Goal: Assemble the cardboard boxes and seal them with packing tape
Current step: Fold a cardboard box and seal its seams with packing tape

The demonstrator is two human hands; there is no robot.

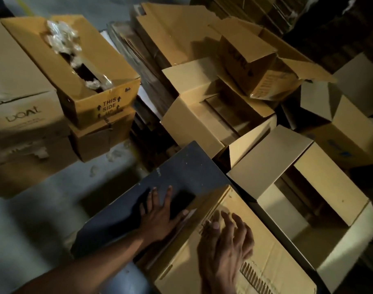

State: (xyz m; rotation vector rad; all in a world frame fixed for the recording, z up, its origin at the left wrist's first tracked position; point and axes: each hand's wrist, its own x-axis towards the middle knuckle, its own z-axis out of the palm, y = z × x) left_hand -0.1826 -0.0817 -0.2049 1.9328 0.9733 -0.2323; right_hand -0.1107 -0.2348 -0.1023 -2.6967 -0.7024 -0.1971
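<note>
Left fingers [160, 200] spread flat on dark panel [181, 172]; right fingers [230, 221] loose over flattened box [266, 251], blurred.

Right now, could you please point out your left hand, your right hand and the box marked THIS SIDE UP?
Left hand [160, 217], head view, back of the hand.
Right hand [226, 247], head view, back of the hand.
THIS SIDE UP box [100, 107], head view, printed front wall.

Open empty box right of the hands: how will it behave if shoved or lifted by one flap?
The open box looks empty, so probably light and slides easily on a push. Its flaps stand loose and untaped; lifting by one would likely bend it and skew the walls.
</note>
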